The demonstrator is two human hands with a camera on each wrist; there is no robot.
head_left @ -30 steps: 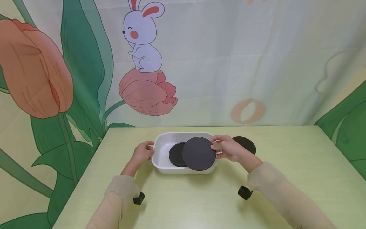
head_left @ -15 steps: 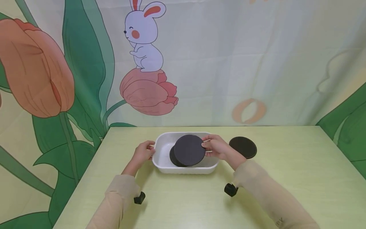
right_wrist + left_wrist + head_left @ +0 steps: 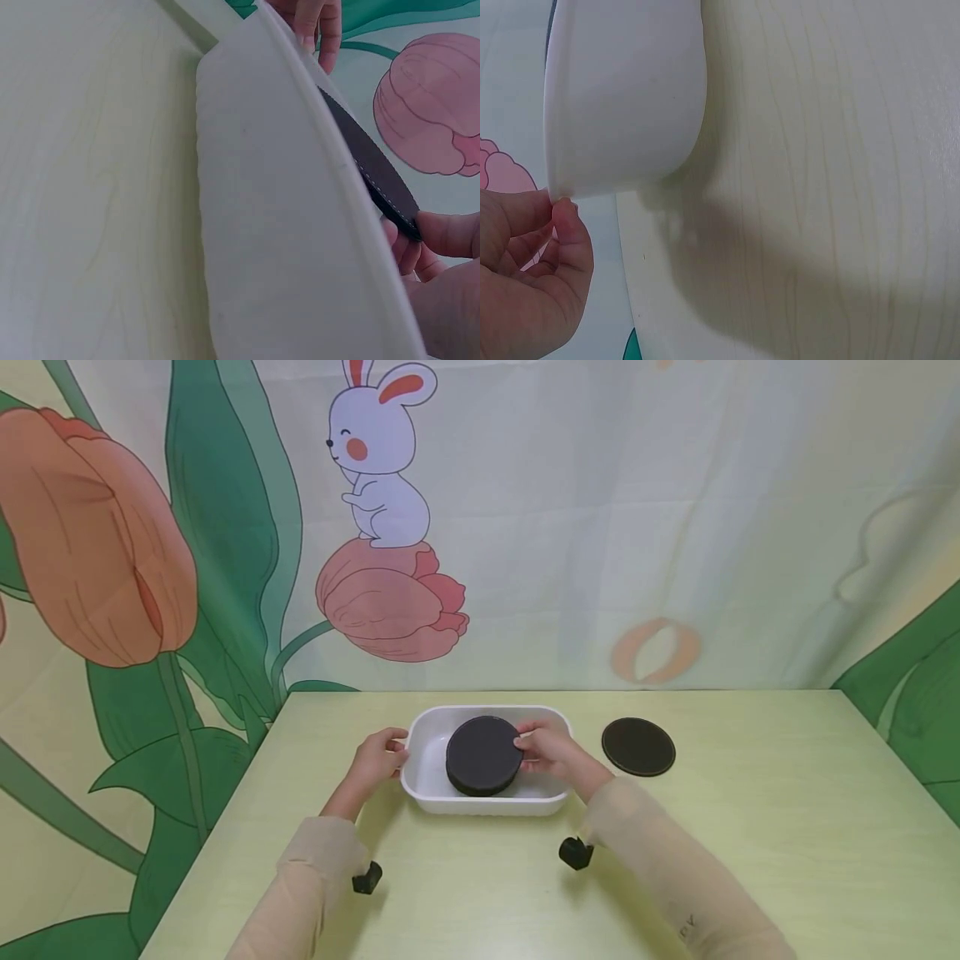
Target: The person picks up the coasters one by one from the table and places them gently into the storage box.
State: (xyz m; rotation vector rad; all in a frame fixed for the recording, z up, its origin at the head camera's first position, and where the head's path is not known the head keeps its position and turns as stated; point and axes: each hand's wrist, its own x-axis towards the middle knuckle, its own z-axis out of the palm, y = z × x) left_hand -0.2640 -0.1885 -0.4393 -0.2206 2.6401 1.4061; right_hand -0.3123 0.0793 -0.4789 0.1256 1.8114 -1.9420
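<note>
A white rectangular basin (image 3: pixel 487 806) with rounded corners stands on the table. My left hand (image 3: pixel 377 755) pinches its left rim between thumb and fingers, as the left wrist view shows. Inside the basin's outline, my right hand (image 3: pixel 551 750) pinches the right edge of a round black coaster (image 3: pixel 483 754). Stitching runs along this coaster's edge in the right wrist view. It lies over another black coaster in the basin, which is almost wholly hidden. To the right of the basin, a third round black coaster (image 3: pixel 638 747) lies flat on the table.
The pale wood-grain table (image 3: pixel 480 893) ends at the back against a cloth (image 3: pixel 570 543) printed with a rabbit and tulips. Black camera mounts hang under both wrists, the left mount (image 3: pixel 367 877) and the right mount (image 3: pixel 576 852).
My right hand has carried the pinched coaster left and lower, from the basin's right side to over the coaster inside. The left hand keeps its grip on the rim.
</note>
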